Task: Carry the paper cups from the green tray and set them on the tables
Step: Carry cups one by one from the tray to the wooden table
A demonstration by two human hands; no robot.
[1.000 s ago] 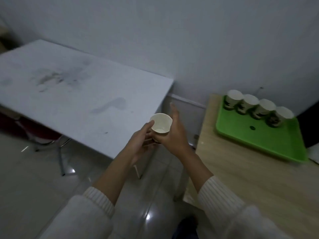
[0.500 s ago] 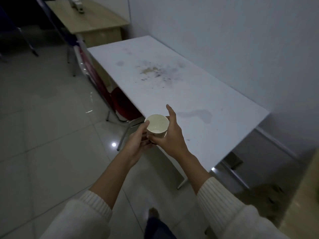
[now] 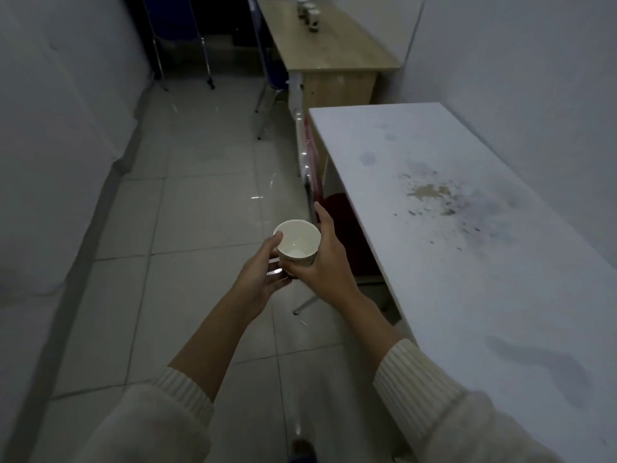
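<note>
Both of my hands hold one white paper cup [image 3: 297,243] upright over the tiled floor, left of the white table. My left hand [image 3: 260,279] cups its left side and base, thumb on the rim. My right hand [image 3: 329,262] wraps its right side, fingers spread along the wall. The cup looks empty inside. A stained white table [image 3: 467,262] runs along the right wall. Farther off stands a wooden table [image 3: 334,51] with several paper cups [image 3: 309,13] on its far end. The green tray is out of view.
A red chair [image 3: 347,228] is tucked under the white table's near edge. Blue-framed chairs [image 3: 180,38] stand at the back of the room. Grey walls close in on left and right, with a tiled aisle [image 3: 200,212] between them.
The view has swung left from the green tray, past the white table, to face down the aisle. The cup stays held in both hands the same way.
</note>
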